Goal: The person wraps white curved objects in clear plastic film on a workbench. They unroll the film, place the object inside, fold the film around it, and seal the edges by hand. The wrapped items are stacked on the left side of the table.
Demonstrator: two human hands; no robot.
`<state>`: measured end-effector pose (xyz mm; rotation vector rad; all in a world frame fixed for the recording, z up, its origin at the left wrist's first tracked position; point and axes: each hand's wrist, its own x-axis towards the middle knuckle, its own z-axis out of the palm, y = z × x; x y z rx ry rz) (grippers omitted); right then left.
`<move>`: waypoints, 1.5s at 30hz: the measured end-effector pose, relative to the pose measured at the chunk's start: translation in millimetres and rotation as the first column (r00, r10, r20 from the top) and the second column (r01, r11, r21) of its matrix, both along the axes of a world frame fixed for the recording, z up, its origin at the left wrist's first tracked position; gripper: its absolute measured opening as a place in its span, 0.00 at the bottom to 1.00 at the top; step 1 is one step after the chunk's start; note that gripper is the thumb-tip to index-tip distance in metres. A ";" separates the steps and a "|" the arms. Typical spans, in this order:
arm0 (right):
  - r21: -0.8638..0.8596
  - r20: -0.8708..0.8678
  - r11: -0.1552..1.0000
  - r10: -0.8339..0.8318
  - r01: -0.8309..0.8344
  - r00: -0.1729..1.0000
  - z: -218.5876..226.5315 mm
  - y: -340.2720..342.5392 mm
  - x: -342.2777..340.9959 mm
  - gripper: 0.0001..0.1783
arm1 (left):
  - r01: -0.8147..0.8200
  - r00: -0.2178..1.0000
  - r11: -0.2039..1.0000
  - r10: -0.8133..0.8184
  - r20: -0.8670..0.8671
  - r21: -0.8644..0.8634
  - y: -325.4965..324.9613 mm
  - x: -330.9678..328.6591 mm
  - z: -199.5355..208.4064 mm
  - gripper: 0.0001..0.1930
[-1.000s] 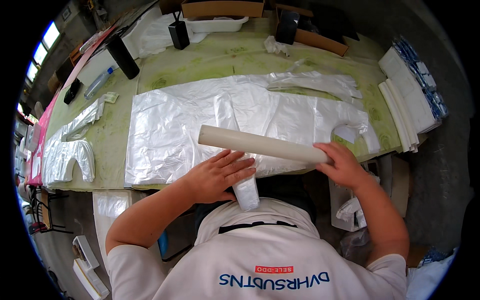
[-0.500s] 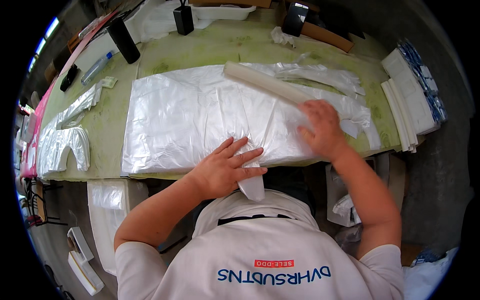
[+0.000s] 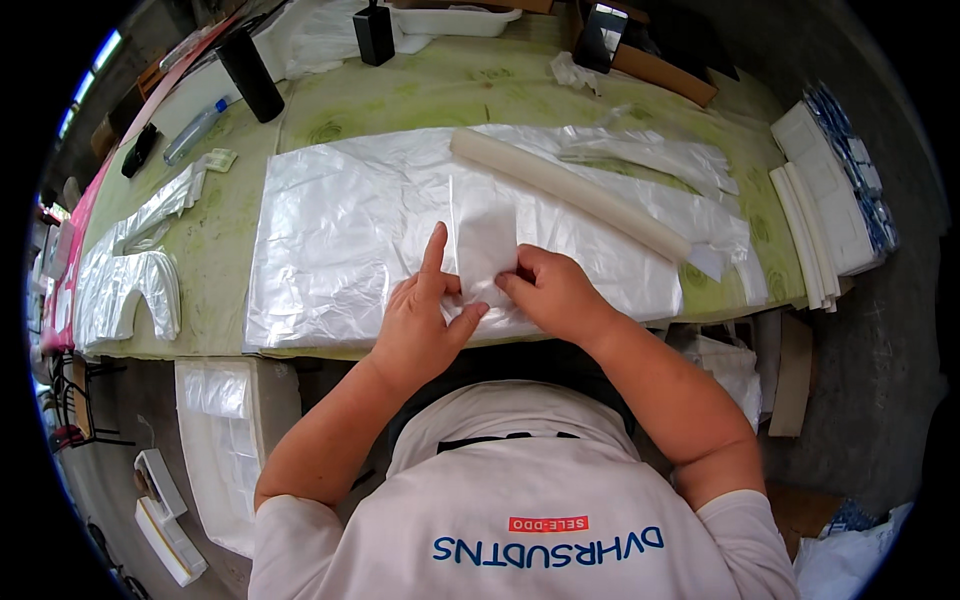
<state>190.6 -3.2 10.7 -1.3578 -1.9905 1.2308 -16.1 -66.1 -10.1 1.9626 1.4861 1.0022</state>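
Folded plastic strip point(image 3: 488, 230), whitish and translucent, is at the near middle of the table point(image 3: 222, 290), pointing away from the person over the plastic sheets point(image 3: 340, 225); whether it lies flat on them or is lifted slightly cannot be told. The right hand point(image 3: 562, 295) pinches its right edge between thumb and fingers. The left hand point(image 3: 415, 318) is at its near left side, index finger stretched toward the far side, thumb and curled fingers close to the plastic; whether they grip it cannot be told.

A pale tube point(image 3: 572, 193) rests slantwise on the sheets, beyond the right hand and apart from it, its nearer end to the right.

Printing shows clearly on the person's white shirt point(image 3: 500, 475): a small red label point(image 3: 548, 524) with pale characters beside a line of large dark blue lettering point(image 3: 548, 549), all upside down in this view. At the far left, a greenish slip point(image 3: 220, 160) bears print too small to read, near a clear bottle point(image 3: 196, 133) with a blue cap. White packs point(image 3: 820, 190) edged in blue stand at the right, beside pale rolls point(image 3: 800, 235).
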 end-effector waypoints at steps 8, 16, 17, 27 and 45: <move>-0.028 0.247 0.996 -0.076 0.086 0.966 2.6 16.0 -16.5 0.19 | -0.015 0.959 0.985 0.063 -0.277 0.174 19.1 0.8 12.5 0.44; 0.086 0.273 0.988 -0.151 0.132 0.950 0.4 12.8 -22.2 0.26 | 0.176 0.808 0.984 -0.150 -0.569 -0.010 33.0 12.7 2.7 0.52; 0.095 0.270 0.986 -0.155 0.134 0.950 1.8 11.0 -21.8 0.27 | 0.161 0.798 0.987 -0.138 -0.587 -0.012 32.0 13.6 2.7 0.53; -0.229 -0.015 0.972 0.042 -0.044 0.999 22.2 -69.5 32.0 0.27 | 0.359 0.709 0.927 -0.344 -0.616 -0.106 -20.6 12.6 5.6 0.41; 0.554 0.161 0.809 0.125 -0.195 0.979 -15.6 -21.7 39.8 0.09 | 0.038 0.984 0.971 0.005 -0.179 0.235 -8.9 21.8 -1.5 0.11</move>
